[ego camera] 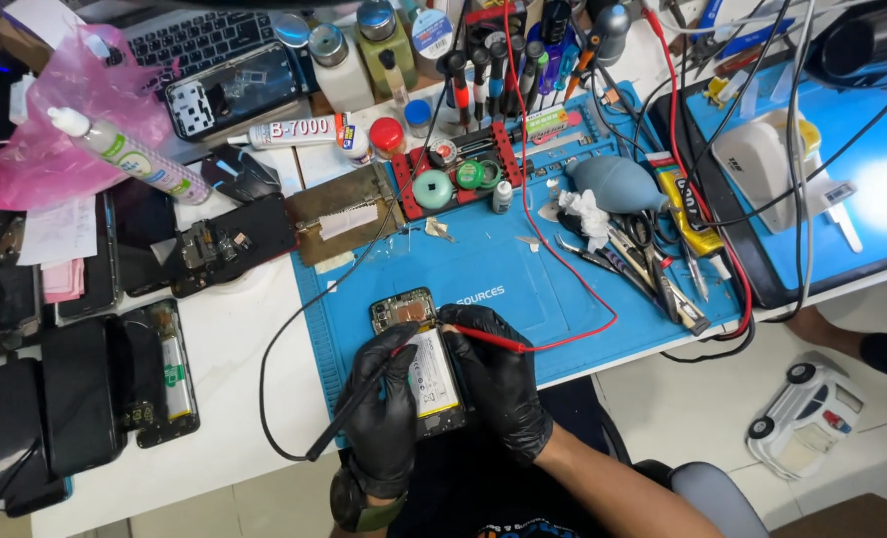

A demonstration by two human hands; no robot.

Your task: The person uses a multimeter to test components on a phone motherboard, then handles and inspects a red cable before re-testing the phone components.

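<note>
An opened smartphone with its back cover off, white battery and circuit board exposed (419, 349), is lying at the near edge of the blue silicone repair mat (483, 269) on the white counter (234, 349), and is steadied between two black-gloved hands. The left hand (382, 413) is closed round a black test probe (359, 403), its fingers (396, 349) curled on the shaft; the right hand (498, 384) is closed round a red test probe (478, 339), whose tip is pointed at the board near the top of the battery.

A short across neighbouring contacts could be caused if either tip were to slip on the small board. The battery could be nicked by a tip pressed too hard. The red lead (573, 299) and the black lead (274, 369) are looped loosely over the mat and counter, so a snag on the pile of tweezers and hand tools (633, 259) could jerk a probe off its spot. The phone overhangs near the counter edge and could be nudged off.

The exact contact points of both tips are too small to make out, and the black tip is partly masked by the gloves. The phone's lower end is covered by the hands. The meter feeding the leads cannot be identified among the clutter at the back
</note>
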